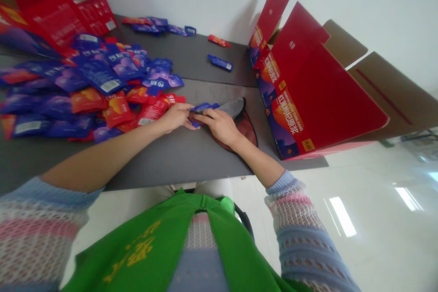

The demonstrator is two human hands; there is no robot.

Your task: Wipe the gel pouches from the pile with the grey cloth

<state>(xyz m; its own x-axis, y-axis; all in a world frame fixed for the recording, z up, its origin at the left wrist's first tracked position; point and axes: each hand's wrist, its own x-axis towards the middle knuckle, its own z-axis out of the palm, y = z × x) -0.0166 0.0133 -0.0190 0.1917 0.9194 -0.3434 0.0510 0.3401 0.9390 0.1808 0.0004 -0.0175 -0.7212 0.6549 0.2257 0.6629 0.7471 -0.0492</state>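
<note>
Blue packet (205, 106): glossy, partly covered; whether single or stacked cannot be told. Location: between your hands, above the grey table (191, 159), right of the pile.
Hands, two: your left hand (178, 117) pinches the packet's left end; your right hand (219, 125) lies over it, fingers extended, its grip not clear.
Cloth piece (233, 108), grey and dull red, dark-edged: one, beside your right hand.
Loose packets, set apart near the wall: one red packet (219, 41), one dark-blue packet (221, 62).
Packet pile (118, 66), blue and red: overlapping, uncountable, at your left.
</note>
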